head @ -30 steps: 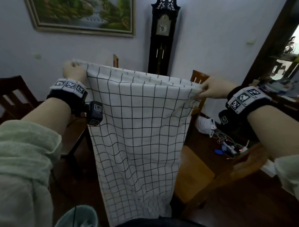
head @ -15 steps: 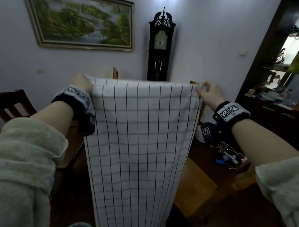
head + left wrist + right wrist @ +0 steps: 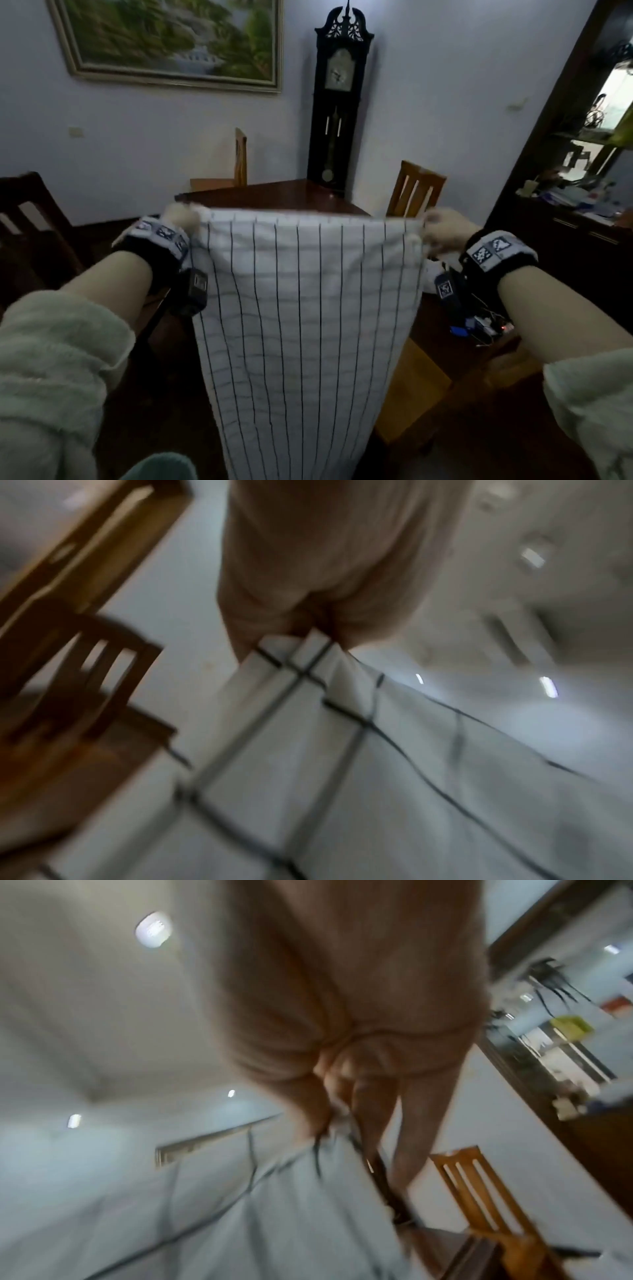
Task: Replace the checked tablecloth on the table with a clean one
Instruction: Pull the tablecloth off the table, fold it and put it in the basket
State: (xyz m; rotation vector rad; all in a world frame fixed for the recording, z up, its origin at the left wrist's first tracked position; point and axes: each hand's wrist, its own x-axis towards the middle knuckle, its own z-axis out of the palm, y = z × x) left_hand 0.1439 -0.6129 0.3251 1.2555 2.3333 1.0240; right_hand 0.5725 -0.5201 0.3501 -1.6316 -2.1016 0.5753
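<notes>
The checked tablecloth (image 3: 301,325) hangs in front of you, its top edge stretched level before the dark wooden table (image 3: 274,197). Your left hand (image 3: 180,219) pinches one upper corner; your right hand (image 3: 445,231) pinches the other.

The tablecloth (image 3: 301,325) is white with a grid of thin dark lines. It hangs in the middle of the frame, held up in the air by its top edge, which runs level from left of centre to right of centre. From there it falls straight down past the bottom edge, narrowing a little lower down. The cloth looks folded over, with small bunched pleats at both upper corners. The wooden desk (image 3: 274,197) is dark brown and bare on top, showing just above the cloth's top edge in the centre of the frame.
</notes>
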